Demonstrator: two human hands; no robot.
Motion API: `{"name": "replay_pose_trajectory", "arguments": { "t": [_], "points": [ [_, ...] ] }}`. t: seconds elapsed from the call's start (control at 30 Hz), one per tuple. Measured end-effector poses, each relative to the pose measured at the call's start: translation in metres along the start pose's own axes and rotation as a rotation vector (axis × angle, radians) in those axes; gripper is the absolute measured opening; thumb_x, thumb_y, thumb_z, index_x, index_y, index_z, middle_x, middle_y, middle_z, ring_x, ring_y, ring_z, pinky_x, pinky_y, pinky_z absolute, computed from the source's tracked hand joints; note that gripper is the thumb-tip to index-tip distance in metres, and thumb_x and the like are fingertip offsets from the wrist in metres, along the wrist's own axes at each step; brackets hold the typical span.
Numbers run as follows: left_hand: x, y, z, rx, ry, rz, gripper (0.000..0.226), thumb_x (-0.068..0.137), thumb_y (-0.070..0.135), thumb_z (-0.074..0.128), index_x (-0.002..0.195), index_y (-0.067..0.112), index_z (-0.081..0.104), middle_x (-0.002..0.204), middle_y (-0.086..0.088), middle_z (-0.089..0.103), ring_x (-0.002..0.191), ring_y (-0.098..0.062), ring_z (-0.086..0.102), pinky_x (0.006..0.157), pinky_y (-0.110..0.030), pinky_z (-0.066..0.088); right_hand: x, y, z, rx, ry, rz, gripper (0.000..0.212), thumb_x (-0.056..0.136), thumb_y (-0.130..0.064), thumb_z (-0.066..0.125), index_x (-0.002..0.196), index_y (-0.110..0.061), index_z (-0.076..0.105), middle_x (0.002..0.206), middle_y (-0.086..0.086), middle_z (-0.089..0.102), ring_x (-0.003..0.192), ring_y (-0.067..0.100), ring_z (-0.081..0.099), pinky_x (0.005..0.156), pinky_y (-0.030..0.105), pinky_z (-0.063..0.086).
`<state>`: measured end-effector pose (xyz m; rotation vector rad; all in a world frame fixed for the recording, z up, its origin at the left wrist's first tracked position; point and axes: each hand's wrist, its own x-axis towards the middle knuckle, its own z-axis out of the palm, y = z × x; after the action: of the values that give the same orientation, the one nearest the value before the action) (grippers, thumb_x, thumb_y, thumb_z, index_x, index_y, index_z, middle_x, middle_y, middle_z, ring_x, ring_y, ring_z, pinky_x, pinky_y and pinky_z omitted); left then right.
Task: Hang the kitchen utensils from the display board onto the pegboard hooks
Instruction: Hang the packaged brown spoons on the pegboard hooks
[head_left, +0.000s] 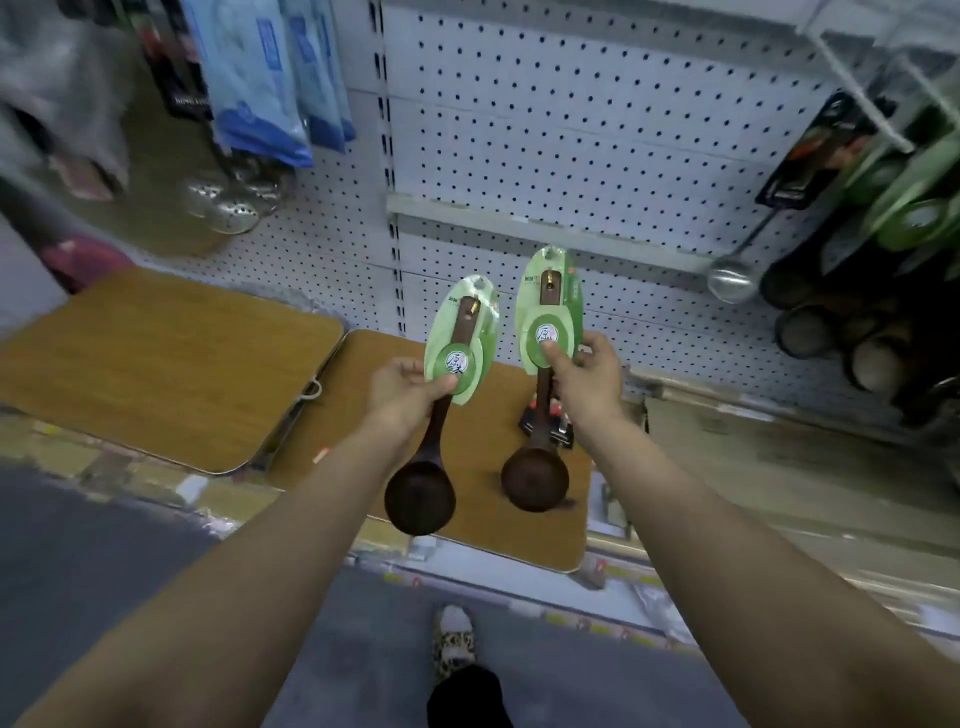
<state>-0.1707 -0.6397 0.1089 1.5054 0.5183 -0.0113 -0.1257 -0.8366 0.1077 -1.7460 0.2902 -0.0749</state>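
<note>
Wooden ladles, one pinched at its green card in left hand (402, 382) & one in right hand (584, 371), w/ pegboard (597, 104) far; thin card hole could miss hook, ladle drops.

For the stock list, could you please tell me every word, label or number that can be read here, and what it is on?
Round label on the green card of the left ladle: one large brush-style character, too blurred to read.
Round label on the green card of the right ladle: the same kind of character, also unreadable.
Small print at the top of both cards: too small.
Blue packets and black packet: print blurred.
</note>
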Motion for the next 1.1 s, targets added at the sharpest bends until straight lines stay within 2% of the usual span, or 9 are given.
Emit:
{"name": "replay_pose_trajectory", "arguments": {
  "t": [0.07, 0.13, 0.3, 0.37, 0.6, 0.77, 0.87, 0.97, 1.1],
  "points": [
    [-0.034, 0.02, 0.009, 0.0, -0.052, 0.051, 0.031, 0.08, 0.007, 0.079, 0.103, 0.003, 0.059, 0.095, -0.013, 0.073, 0.079, -0.02, 0.071, 0.071, -0.029, 0.057, -0.025, -0.023, -0.029, 0.083, 0.029, -0.047, 0.022, 0.091, -0.034, 0.072, 0.105, -0.03, 0.056, 0.099, 0.0, 0.075, 0.085, 0.018, 0.073, 0.082, 0.045, 0.061],
    [-0.067, 0.041, 0.023, -0.008, -0.1, 0.112, 0.022, 0.081, 0.008, 0.078, 0.095, 0.007, 0.061, 0.09, -0.01, 0.073, 0.074, -0.016, 0.071, 0.069, -0.028, 0.058, -0.045, -0.04, -0.059, 0.15, 0.053, -0.081, 0.017, 0.093, -0.028, 0.071, 0.1, -0.03, 0.056, 0.097, 0.0, 0.075, 0.088, 0.016, 0.073, 0.087, 0.044, 0.06],
    [-0.128, 0.081, 0.063, -0.022, -0.184, 0.206, 0.033, 0.08, 0.01, 0.079, 0.106, 0.001, 0.061, 0.1, -0.014, 0.073, 0.084, -0.021, 0.071, 0.064, -0.023, 0.054, -0.083, -0.067, -0.13, 0.243, 0.137, -0.164, 0.018, 0.09, -0.03, 0.074, 0.099, -0.034, 0.059, 0.096, -0.001, 0.077, 0.091, 0.019, 0.075, 0.09, 0.051, 0.058],
    [-0.148, 0.091, 0.082, -0.037, -0.225, 0.236, 0.028, 0.082, 0.009, 0.077, 0.104, 0.002, 0.061, 0.101, -0.016, 0.072, 0.085, -0.022, 0.071, 0.064, -0.022, 0.054, -0.091, -0.074, -0.158, 0.261, 0.168, -0.192, 0.018, 0.089, -0.032, 0.075, 0.099, -0.034, 0.06, 0.094, -0.004, 0.077, 0.092, 0.018, 0.074, 0.09, 0.051, 0.058],
    [-0.19, 0.111, 0.163, -0.08, -0.332, 0.291, 0.024, 0.081, 0.007, 0.077, 0.101, 0.005, 0.062, 0.102, -0.017, 0.073, 0.095, -0.028, 0.071, 0.083, -0.036, 0.057, -0.078, -0.087, -0.255, 0.248, 0.259, -0.249, 0.018, 0.088, -0.034, 0.075, 0.1, -0.034, 0.062, 0.098, 0.002, 0.076, 0.094, 0.022, 0.073, 0.087, 0.053, 0.058],
    [-0.198, 0.117, 0.226, -0.122, -0.34, 0.287, 0.024, 0.08, 0.006, 0.077, 0.099, 0.006, 0.062, 0.101, -0.017, 0.073, 0.09, -0.025, 0.071, 0.073, -0.029, 0.056, -0.05, -0.086, -0.31, 0.188, 0.231, -0.233, 0.021, 0.085, -0.042, 0.076, 0.1, -0.036, 0.062, 0.095, 0.002, 0.076, 0.092, 0.025, 0.073, 0.081, 0.049, 0.058],
    [-0.197, 0.113, 0.261, -0.145, -0.327, 0.282, 0.025, 0.079, 0.007, 0.078, 0.099, 0.007, 0.062, 0.1, -0.016, 0.074, 0.093, -0.026, 0.071, 0.078, -0.032, 0.057, -0.031, -0.079, -0.335, 0.184, 0.219, -0.22, 0.021, 0.082, -0.046, 0.077, 0.097, -0.041, 0.063, 0.092, 0.001, 0.076, 0.086, 0.024, 0.073, 0.074, 0.045, 0.057],
    [-0.199, 0.11, 0.286, -0.156, -0.304, 0.279, 0.028, 0.079, 0.008, 0.079, 0.102, 0.004, 0.062, 0.101, -0.017, 0.073, 0.096, -0.027, 0.071, 0.081, -0.033, 0.058, -0.018, -0.073, -0.353, 0.18, 0.179, -0.214, 0.02, 0.085, -0.042, 0.077, 0.098, -0.038, 0.063, 0.092, 0.001, 0.076, 0.086, 0.023, 0.073, 0.08, 0.051, 0.06],
    [-0.202, 0.108, 0.306, -0.158, -0.27, 0.282, 0.032, 0.079, 0.009, 0.079, 0.104, 0.002, 0.062, 0.099, -0.015, 0.074, 0.095, -0.026, 0.072, 0.08, -0.031, 0.058, -0.008, -0.064, -0.364, 0.211, 0.095, -0.241, 0.019, 0.09, -0.034, 0.074, 0.105, -0.03, 0.062, 0.095, 0.002, 0.077, 0.089, 0.021, 0.075, 0.085, 0.048, 0.06]
  ]
}}
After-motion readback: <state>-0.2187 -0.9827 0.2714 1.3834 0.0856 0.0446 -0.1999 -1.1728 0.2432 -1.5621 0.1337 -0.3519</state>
